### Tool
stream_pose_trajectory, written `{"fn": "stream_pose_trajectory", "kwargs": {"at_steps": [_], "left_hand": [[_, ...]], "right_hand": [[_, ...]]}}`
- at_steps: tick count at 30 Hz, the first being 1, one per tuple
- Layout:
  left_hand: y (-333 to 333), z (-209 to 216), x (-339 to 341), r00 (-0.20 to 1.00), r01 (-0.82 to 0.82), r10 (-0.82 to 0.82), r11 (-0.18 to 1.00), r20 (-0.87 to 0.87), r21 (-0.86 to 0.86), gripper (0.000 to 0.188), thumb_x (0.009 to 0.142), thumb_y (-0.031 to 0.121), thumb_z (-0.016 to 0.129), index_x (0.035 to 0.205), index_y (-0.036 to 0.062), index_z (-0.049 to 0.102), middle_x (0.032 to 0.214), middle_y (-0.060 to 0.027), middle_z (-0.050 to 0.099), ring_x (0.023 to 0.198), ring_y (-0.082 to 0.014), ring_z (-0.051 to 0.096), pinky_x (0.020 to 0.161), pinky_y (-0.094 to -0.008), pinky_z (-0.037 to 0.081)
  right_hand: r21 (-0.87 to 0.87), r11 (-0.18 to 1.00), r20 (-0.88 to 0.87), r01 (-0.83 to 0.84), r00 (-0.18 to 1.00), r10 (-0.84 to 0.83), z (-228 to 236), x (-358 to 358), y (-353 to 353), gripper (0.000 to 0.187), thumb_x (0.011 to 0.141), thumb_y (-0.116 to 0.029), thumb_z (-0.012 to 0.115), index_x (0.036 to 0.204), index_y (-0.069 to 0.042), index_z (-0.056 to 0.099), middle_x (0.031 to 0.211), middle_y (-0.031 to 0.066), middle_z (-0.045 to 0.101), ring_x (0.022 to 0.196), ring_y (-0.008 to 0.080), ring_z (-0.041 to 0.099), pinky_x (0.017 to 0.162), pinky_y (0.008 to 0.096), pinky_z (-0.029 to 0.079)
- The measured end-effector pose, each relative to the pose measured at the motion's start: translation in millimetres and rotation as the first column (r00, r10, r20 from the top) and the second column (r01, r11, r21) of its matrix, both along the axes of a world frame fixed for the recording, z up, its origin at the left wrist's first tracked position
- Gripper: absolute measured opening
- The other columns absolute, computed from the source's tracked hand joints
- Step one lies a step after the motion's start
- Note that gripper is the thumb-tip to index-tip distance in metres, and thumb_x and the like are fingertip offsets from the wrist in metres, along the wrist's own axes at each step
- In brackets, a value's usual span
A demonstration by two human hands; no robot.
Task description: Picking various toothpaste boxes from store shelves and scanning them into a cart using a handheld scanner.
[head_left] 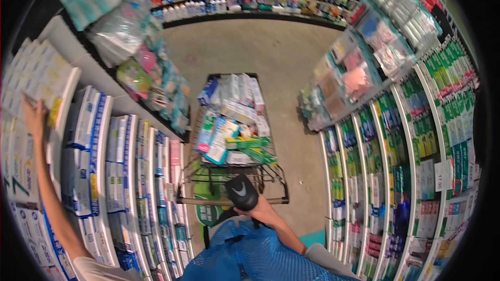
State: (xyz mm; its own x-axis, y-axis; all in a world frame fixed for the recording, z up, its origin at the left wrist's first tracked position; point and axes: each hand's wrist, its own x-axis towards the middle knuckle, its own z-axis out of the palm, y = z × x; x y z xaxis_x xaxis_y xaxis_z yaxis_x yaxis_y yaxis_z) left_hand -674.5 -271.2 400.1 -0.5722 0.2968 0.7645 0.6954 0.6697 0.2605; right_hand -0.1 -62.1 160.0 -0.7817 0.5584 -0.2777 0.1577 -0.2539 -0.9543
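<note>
Right hand [259, 209] behind black device [241, 191]

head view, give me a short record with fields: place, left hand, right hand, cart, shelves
place: shop aisle with a bare floor
left hand: left hand reaches up to pale boxes on the left shelf, touching them
right hand: right hand at the cart handle, grip on a black object
cart: wire cart full of boxed packs, blue mesh bag near the body
shelves: right shelves with green and white packs
</note>
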Motion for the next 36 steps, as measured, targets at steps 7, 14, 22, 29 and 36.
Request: {"fn": "stream_pose_trajectory", "kwargs": {"at_steps": [7, 14, 22, 29, 36], "left_hand": [[-13.0, 8.6, 21.8, 0.843, -0.479, 0.403, 0.864, -0.358, -0.154, 0.057, 0.085, 0.040, 0.061, 0.122, -0.0027, 0.049, 0.081, -0.0145, 0.062, 0.071, -0.0297, 0.056, 0.069, -0.0380, 0.044], [297.4, -242.4, 297.1, 0.727, 0.586, -0.434, 0.796, 0.532, -0.152, 0.040, 0.076, 0.014, 0.063, 0.114, 0.0035, 0.054, 0.101, -0.0152, 0.058, 0.089, -0.0293, 0.057, 0.079, -0.0378, 0.045], [416.5, -443.8, 372.1, 0.714, 0.659, -0.608, 0.418, 0.347, -0.625, 0.053, 0.070, 0.011, 0.064, 0.121, 0.0061, 0.050, 0.134, -0.0248, 0.038, 0.128, -0.0389, 0.032, 0.106, -0.0482, 0.025], [409.7, -405.5, 361.2, 0.667, 0.713, -0.582, 0.321, 0.464, -0.623, 0.038, 0.069, 0.008, 0.063, 0.106, 0.0048, 0.055, 0.105, -0.0147, 0.058, 0.107, -0.0306, 0.051, 0.102, -0.0485, 0.028], [314.8, -236.6, 320.1, -0.023, 0.674, -0.515, 0.625, 0.857, 0.394, 0.050, 0.061, 0.005, 0.078, 0.108, -0.0028, 0.062, 0.098, -0.0118, 0.066, 0.086, -0.0171, 0.063, 0.078, -0.0274, 0.049]], "right_hand": [[-0.154, 0.988, 0.137, 0.013, 0.991, 0.008, -29.6, 43.6, 41.6, 0.027, 0.072, -0.012, 0.077, 0.091, -0.001, 0.061, 0.084, 0.0061, 0.065, 0.076, 0.0100, 0.059, 0.067, 0.0259, 0.049], [-0.103, 0.951, 0.186, 0.290, 0.945, -0.268, -50.9, 80.3, 74.0, 0.021, 0.073, -0.010, 0.075, 0.087, -0.001, 0.062, 0.075, 0.0049, 0.064, 0.068, 0.0105, 0.059, 0.065, 0.0248, 0.049], [-0.186, 0.782, 0.290, 0.595, 0.793, -0.535, -51.2, 134.1, 65.2, 0.023, 0.072, 0.001, 0.074, 0.090, 0.006, 0.060, 0.080, 0.0075, 0.064, 0.070, 0.0125, 0.062, 0.063, 0.0272, 0.053], [-0.199, 0.732, 0.263, 0.652, 0.755, -0.601, -45.9, 138.6, 71.5, 0.023, 0.073, 0.000, 0.074, 0.089, 0.006, 0.059, 0.080, 0.0071, 0.063, 0.068, 0.0131, 0.061, 0.061, 0.0275, 0.054], [-0.114, 0.913, 0.162, 0.392, 0.914, -0.372, -34.0, 105.4, 86.8, 0.023, 0.073, -0.006, 0.075, 0.089, 0.003, 0.061, 0.076, 0.0037, 0.063, 0.067, 0.0102, 0.059, 0.062, 0.0266, 0.049]]}}
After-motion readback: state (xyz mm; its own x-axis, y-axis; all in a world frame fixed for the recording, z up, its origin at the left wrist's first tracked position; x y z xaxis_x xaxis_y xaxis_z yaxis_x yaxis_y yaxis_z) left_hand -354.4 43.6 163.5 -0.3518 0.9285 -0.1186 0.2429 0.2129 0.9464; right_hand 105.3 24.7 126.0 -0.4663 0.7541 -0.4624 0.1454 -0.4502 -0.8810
